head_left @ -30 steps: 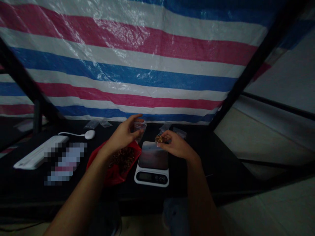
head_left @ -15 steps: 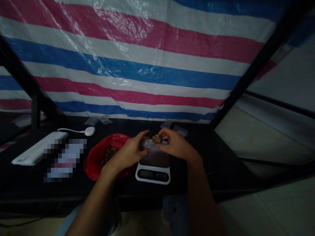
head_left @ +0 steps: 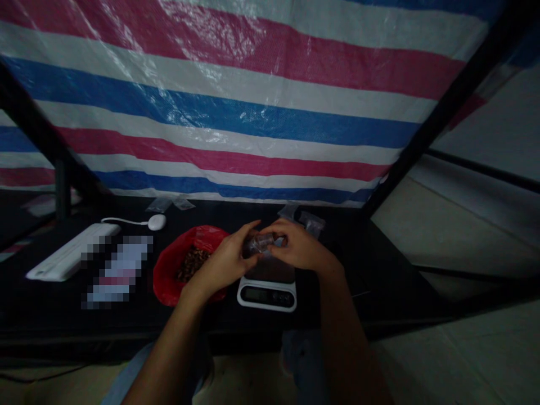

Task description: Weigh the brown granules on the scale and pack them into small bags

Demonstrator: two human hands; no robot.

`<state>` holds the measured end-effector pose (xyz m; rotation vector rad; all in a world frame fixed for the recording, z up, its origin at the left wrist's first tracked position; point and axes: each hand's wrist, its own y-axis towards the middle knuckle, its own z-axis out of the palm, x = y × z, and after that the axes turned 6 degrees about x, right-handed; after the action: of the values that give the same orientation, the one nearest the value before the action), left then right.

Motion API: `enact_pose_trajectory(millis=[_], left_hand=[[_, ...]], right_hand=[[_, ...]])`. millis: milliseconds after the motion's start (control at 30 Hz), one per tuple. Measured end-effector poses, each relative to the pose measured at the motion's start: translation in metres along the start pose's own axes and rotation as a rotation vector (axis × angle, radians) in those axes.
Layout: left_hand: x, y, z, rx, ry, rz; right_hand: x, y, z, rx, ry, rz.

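My left hand (head_left: 225, 260) and my right hand (head_left: 297, 246) meet above a small white kitchen scale (head_left: 267, 291) on the black table (head_left: 50, 306). Both pinch a small clear plastic bag (head_left: 258, 244) between their fingertips. Left of the scale lies a red plastic bag (head_left: 169, 267) opened out, with brown pieces (head_left: 190, 263) inside. What is inside the clear bag is too dim to make out.
A white keyboard-like slab (head_left: 63, 260) and a white puck on a cord (head_left: 156, 222) lie at the left. Empty clear bags (head_left: 311, 223) rest by the striped tarp wall (head_left: 253, 112). A black frame bar (head_left: 439, 107) slants at the right.
My left hand came down from above the red bag to meet the right hand over the scale. The brown lump in my right fingers is no longer visible; both hands now grip the clear bag.
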<state>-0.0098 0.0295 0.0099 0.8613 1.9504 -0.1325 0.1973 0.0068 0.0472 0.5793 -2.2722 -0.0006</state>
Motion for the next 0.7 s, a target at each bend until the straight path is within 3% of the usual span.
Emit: enact_pose_trajectory(millis=[267,433,700], left_hand=[[0.003,-0.001,0.001,-0.008,0.027,-0.018],[-0.003,-0.003,-0.005,0.027,0.053,-0.088],[0.0,-0.001,-0.001,-0.061,0.03,0.021]], right_hand=[[0.005,0.006,0.005,0.021,0.06,0.082],[0.007,0.007,0.006,-0.032,0.096,0.021],[0.015,0.001,-0.005,-0.079,0.171,-0.045]])
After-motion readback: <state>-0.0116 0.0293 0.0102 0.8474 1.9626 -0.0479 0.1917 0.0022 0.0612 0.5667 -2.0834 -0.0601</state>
